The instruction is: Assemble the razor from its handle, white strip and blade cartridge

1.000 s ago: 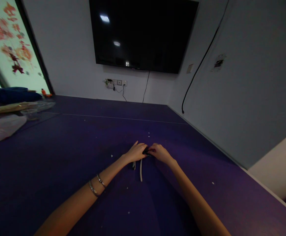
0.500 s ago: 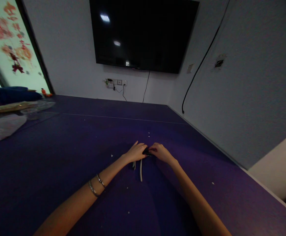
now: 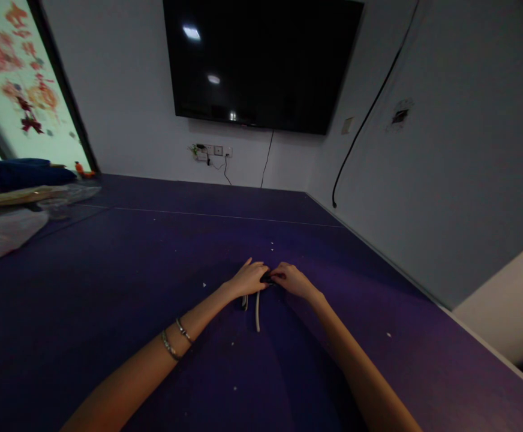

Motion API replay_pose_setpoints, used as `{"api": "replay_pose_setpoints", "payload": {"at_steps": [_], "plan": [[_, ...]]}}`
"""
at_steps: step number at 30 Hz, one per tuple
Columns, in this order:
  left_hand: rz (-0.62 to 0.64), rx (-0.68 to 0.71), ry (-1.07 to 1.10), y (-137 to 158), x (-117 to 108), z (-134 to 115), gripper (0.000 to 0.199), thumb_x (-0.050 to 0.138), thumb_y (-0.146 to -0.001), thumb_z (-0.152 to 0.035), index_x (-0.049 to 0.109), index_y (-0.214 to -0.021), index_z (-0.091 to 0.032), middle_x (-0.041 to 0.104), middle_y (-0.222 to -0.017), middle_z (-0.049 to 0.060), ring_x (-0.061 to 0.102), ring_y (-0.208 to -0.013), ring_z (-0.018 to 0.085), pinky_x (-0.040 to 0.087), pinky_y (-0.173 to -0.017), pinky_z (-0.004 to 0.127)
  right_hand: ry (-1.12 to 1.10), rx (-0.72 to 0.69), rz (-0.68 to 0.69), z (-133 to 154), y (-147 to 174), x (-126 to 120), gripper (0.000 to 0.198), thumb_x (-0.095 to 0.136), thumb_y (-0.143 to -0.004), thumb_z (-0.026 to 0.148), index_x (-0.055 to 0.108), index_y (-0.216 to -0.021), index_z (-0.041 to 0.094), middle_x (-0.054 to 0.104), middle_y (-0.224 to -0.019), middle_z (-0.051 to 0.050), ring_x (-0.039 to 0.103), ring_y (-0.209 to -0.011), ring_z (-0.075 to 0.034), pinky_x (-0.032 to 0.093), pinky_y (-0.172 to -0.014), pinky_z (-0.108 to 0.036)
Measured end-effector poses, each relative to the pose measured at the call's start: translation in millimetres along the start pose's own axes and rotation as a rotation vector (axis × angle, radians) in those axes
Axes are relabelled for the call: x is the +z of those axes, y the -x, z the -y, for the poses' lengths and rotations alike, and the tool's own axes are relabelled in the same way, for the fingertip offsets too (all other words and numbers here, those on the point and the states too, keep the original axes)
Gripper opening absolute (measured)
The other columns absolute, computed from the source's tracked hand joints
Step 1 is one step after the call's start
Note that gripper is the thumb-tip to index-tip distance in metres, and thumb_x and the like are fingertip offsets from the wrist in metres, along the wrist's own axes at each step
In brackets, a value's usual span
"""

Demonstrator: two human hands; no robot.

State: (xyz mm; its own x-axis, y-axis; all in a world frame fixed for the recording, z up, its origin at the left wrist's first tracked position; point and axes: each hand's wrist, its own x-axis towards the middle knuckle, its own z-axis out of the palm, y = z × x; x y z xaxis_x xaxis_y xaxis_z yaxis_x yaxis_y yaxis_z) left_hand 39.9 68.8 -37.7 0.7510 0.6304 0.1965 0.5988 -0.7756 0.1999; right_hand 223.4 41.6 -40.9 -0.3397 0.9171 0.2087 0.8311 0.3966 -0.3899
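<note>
My left hand point(image 3: 249, 279) and my right hand point(image 3: 291, 279) meet low over the purple surface point(image 3: 162, 258). Between them is a small dark object point(image 3: 267, 278), mostly covered by fingers, so its kind does not show. The left fingers close around its near side, and the right fingertips pinch its other end. A pale, cord-like strip point(image 3: 257, 313) sticks out toward me from beneath the left hand. Just left of it lies a short dark piece with a light edge point(image 3: 244, 302), partly hidden by that hand. Two bracelets point(image 3: 177, 339) circle my left forearm.
Small white scraps point(image 3: 388, 335) are scattered over the surface. A blue bundle point(image 3: 30, 173) and plastic bags point(image 3: 9, 234) lie at the far left. Beyond, a television point(image 3: 265, 66) hangs above wall sockets point(image 3: 212, 151). A black cable point(image 3: 369, 114) runs down the right wall.
Both hands stay in nearly the same place on the dark object. The right fingers have shifted very slightly; nothing else visibly moves.
</note>
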Motion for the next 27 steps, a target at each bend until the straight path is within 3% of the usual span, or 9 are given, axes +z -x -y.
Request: {"api": "replay_pose_setpoints", "payload": {"at_steps": [6, 10, 15, 19, 23, 27], "plan": [[-0.015, 0.008, -0.012, 1, -2, -2, 0.03, 0.056, -0.076, -0.028, 0.054, -0.104, -0.017, 0.059, -0.11, 0.008, 0.044, -0.117, 0.023, 0.022, -0.104, 0.044, -0.048, 0.001, -0.031, -2, -1, 2, 0.023, 0.05, -0.081, 0.025, 0.068, -0.094, 0.022, 0.062, -0.088, -0.005, 0.057, -0.076, -0.013, 0.042, -0.07, -0.023], [-0.04, 0.007, -0.021, 1, -2, -4, 0.039, 0.057, -0.075, -0.03, 0.051, -0.112, -0.017, 0.058, -0.112, 0.008, 0.045, -0.114, 0.024, 0.022, -0.103, 0.043, -0.232, 0.013, -0.203, -14, -2, 6, 0.023, 0.05, -0.079, 0.025, 0.069, -0.089, 0.018, 0.065, -0.084, -0.006, 0.058, -0.077, -0.014, 0.044, -0.071, -0.025], [-0.125, -0.008, -0.056, 3, -20, -10, 0.04, 0.057, -0.075, -0.032, 0.052, -0.112, -0.017, 0.057, -0.113, 0.008, 0.047, -0.11, 0.022, 0.032, -0.096, 0.037, -0.574, 0.288, -0.375, -36, 0, 17, 0.033, 0.051, -0.073, 0.037, 0.068, -0.089, 0.013, 0.061, -0.065, -0.003, 0.052, -0.051, -0.012, 0.042, -0.042, -0.021], [-0.186, -0.116, -0.09, 12, -45, -19, 0.02, 0.054, -0.076, -0.028, 0.059, -0.093, -0.018, 0.061, -0.097, 0.005, 0.053, -0.098, 0.02, 0.04, -0.085, 0.031, -0.618, 0.324, -0.414, -45, -1, 23, 0.039, 0.05, -0.072, 0.041, 0.066, -0.09, 0.011, 0.058, -0.059, -0.002, 0.047, -0.045, -0.01, 0.038, -0.035, -0.019], [-0.005, -0.316, -0.051, 30, -57, -23, 0.015, 0.053, -0.075, -0.031, 0.062, -0.081, -0.021, 0.065, -0.085, 0.003, 0.06, -0.079, 0.019, 0.045, -0.068, 0.03, -0.621, 0.318, -0.41, -45, -1, 25, 0.036, 0.052, -0.07, 0.039, 0.067, -0.087, 0.012, 0.056, -0.059, -0.001, 0.047, -0.045, -0.009, 0.037, -0.034, -0.018], [0.125, -0.411, -0.106, 49, -52, -22, 0.021, 0.053, -0.074, -0.037, 0.064, -0.075, -0.019, 0.066, -0.081, 0.006, 0.063, -0.075, 0.022, 0.046, -0.064, 0.032, -0.609, 0.316, -0.406, -42, 0, 24, 0.034, 0.052, -0.07, 0.039, 0.068, -0.084, 0.012, 0.055, -0.056, 0.0, 0.047, -0.045, -0.01, 0.035, -0.035, -0.018]]}}
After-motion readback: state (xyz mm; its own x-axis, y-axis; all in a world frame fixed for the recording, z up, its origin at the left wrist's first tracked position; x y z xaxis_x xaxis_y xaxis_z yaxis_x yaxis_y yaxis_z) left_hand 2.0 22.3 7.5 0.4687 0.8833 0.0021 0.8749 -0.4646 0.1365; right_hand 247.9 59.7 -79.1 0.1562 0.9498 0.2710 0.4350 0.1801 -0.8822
